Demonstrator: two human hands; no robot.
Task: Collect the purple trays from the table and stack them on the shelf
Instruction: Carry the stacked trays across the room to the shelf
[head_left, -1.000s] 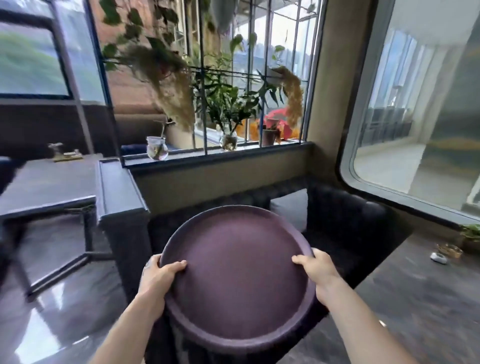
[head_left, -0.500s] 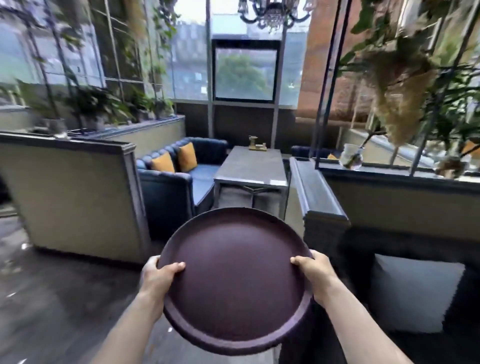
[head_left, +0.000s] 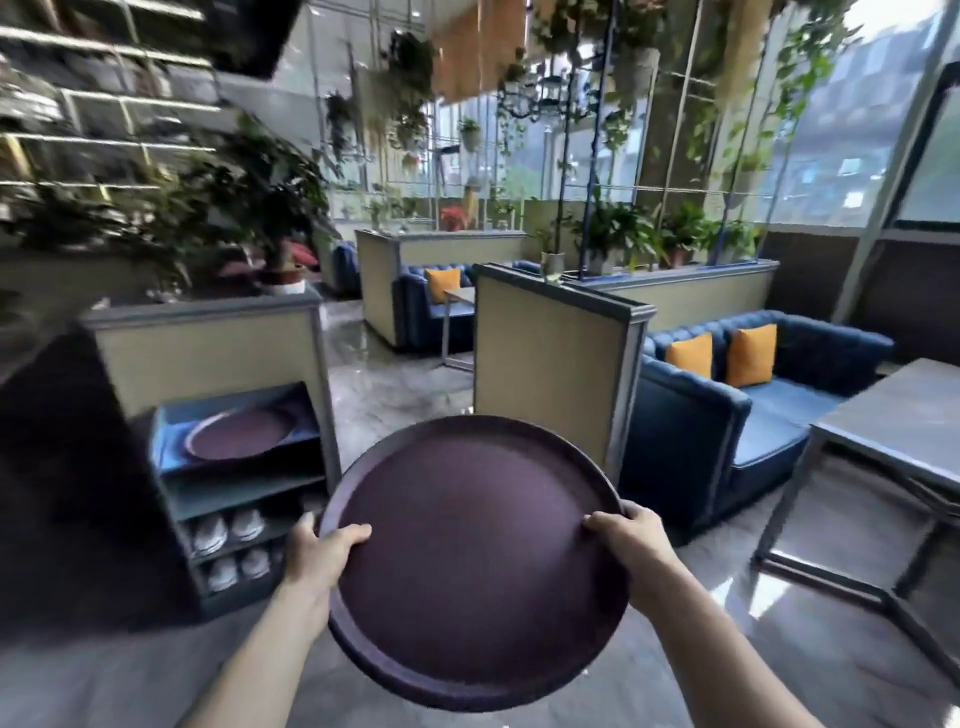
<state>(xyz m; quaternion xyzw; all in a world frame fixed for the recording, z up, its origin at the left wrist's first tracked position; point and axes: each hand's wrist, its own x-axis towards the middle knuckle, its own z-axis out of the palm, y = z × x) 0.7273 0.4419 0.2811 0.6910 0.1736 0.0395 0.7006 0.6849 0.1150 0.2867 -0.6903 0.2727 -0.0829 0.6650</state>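
Note:
I hold a round purple tray in front of me, tilted a little toward me. My left hand grips its left rim and my right hand grips its right rim, thumbs on top. Ahead to the left stands a blue-grey shelf unit. Another purple tray lies on its top shelf. The held tray is well short of the shelf, to its right.
White cups fill the lower shelves. A beige partition stands straight ahead, a blue sofa with orange cushions to its right, and a grey table at far right. A walkway of glossy floor runs between shelf and partition.
My view has swung far to the left, from the window corner across the seating to the shelf unit. Both hands keep the same grip on the tray.

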